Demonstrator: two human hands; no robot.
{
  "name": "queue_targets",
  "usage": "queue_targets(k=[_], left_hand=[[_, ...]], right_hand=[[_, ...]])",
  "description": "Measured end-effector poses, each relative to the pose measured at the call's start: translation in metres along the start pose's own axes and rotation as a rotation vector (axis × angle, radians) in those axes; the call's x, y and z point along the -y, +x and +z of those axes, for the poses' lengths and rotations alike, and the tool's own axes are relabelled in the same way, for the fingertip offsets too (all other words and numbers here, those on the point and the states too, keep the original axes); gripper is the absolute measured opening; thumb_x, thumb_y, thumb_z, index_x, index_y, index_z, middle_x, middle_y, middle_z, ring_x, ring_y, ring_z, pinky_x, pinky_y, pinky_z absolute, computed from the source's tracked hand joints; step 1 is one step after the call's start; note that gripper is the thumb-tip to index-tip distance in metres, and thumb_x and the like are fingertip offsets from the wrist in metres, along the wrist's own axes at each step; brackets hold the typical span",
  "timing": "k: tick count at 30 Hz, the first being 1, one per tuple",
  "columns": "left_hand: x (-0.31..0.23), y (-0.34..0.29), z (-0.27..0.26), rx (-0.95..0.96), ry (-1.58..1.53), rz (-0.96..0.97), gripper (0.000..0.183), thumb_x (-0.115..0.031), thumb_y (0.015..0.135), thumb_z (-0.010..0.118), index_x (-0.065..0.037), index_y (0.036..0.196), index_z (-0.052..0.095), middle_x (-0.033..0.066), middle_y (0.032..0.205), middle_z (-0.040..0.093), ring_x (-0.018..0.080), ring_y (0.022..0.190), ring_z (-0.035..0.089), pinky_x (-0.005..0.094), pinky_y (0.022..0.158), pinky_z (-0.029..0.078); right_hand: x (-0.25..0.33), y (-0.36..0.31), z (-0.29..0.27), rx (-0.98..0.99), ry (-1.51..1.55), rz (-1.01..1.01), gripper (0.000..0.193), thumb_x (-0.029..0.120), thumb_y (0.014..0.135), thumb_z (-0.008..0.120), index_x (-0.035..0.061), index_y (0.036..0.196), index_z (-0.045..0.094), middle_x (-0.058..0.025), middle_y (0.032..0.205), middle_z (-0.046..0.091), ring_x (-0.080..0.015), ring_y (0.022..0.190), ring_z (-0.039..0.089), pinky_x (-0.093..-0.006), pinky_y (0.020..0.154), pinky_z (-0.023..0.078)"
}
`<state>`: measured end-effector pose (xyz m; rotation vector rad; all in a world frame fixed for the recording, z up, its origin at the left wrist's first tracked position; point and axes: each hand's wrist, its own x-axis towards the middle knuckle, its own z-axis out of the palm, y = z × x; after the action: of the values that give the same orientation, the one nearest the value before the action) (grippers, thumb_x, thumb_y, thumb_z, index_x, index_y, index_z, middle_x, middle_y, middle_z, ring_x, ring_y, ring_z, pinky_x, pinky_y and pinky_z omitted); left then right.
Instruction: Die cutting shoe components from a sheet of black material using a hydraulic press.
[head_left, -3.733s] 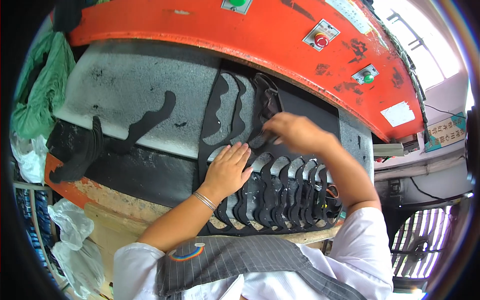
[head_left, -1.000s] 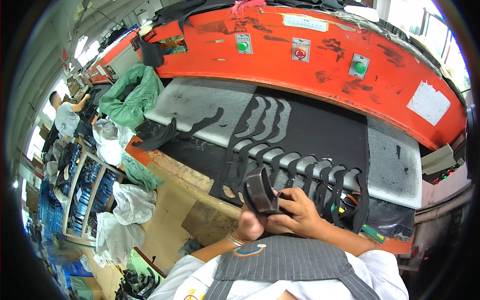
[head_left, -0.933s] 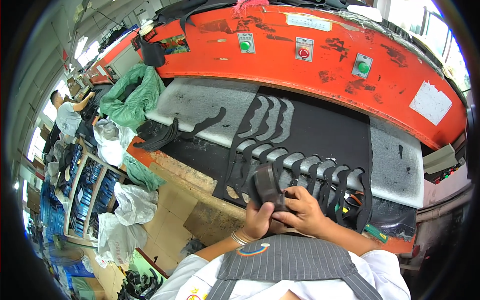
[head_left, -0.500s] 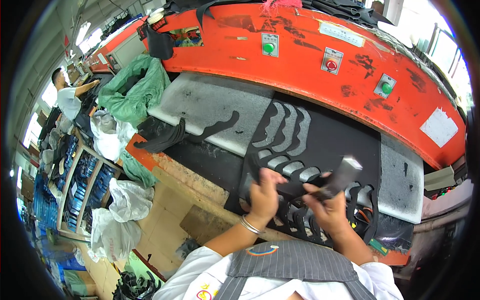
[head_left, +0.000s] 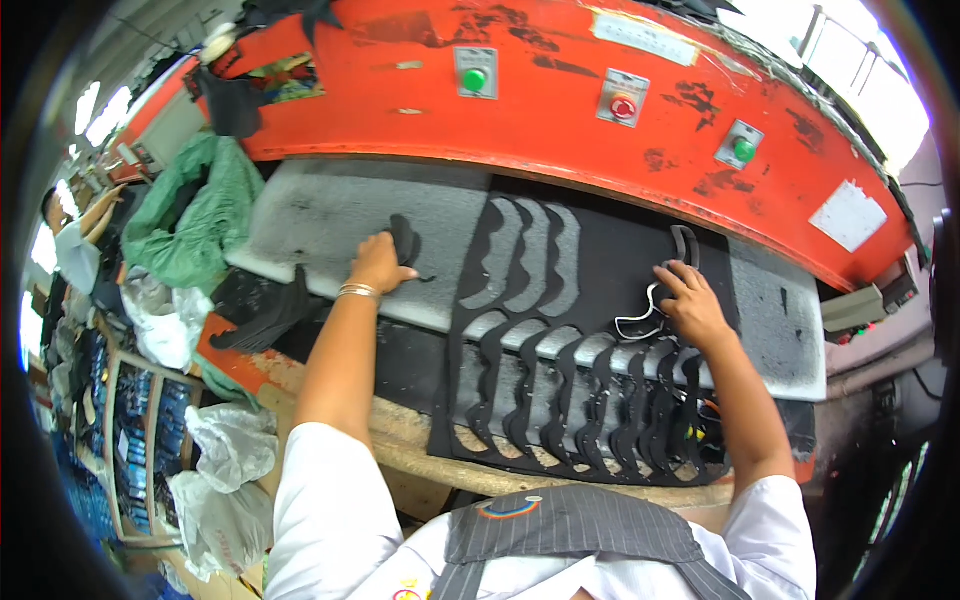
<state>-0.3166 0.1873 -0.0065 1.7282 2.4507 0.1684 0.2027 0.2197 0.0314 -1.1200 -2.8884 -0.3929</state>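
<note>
My left hand is over the pale grey cutting pad, its fingers closed on a curved black cut piece. The thumb points right, and a thin dark end shows beneath it. My right hand grips a wavy-edged metal cutting die that rests on the black sheet. The die's bright edge shows left of the fingers and a dark curved part shows beyond them. Rows of wavy cut-outs run through the sheet to the left and nearer to me, with grey pad visible through them.
Behind the pad stands a red machine beam with green and red buttons. A pile of black strips lies at the left. Farther left are a green sack, white plastic bags and a rack. Another person works at far left.
My left hand has moved left and forward, onto the cut piece on the pad. The right hand has lowered the die onto the sheet, farther forward. The view has shifted.
</note>
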Motion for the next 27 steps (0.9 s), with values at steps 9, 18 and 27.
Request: queue_targets(k=[9,18,27], left_hand=[[0.02,-0.007,0.0,0.276,0.006,-0.016,0.071,-0.049,0.084,0.07,0.004,0.128,0.053,0.0234,0.129,0.054,0.0381,0.124,0.048,0.0508,0.099,0.043],[-0.115,-0.078,0.013,-0.096,-0.394,0.719,0.045,-0.032,0.074,0.078,-0.009,0.111,0.068,0.0096,0.112,0.066,0.0321,0.109,0.057,0.0445,0.093,0.044],[-0.181,-0.087,0.116,-0.313,-0.639,0.66,0.028,-0.019,0.078,0.074,-0.01,0.105,0.072,0.0017,0.092,0.06,0.023,0.093,0.055,0.0405,0.09,0.041]], right_hand=[[0.093,0.006,0.034,0.021,0.548,0.766,0.106,0.056,0.06,0.084,0.0068,0.143,0.04,-0.0353,0.149,0.026,-0.0475,0.142,0.023,-0.0548,0.116,0.019],[0.077,0.032,0.03,-0.069,0.722,0.674,0.097,0.044,0.049,0.092,-0.0041,0.124,0.053,-0.032,0.138,0.044,-0.0448,0.138,0.033,-0.0452,0.114,0.029],[0.083,0.076,0.062,-0.069,0.71,0.437,0.1,0.042,0.05,0.09,-0.0034,0.129,0.05,-0.0342,0.14,0.042,-0.0445,0.139,0.031,-0.047,0.117,0.025]])
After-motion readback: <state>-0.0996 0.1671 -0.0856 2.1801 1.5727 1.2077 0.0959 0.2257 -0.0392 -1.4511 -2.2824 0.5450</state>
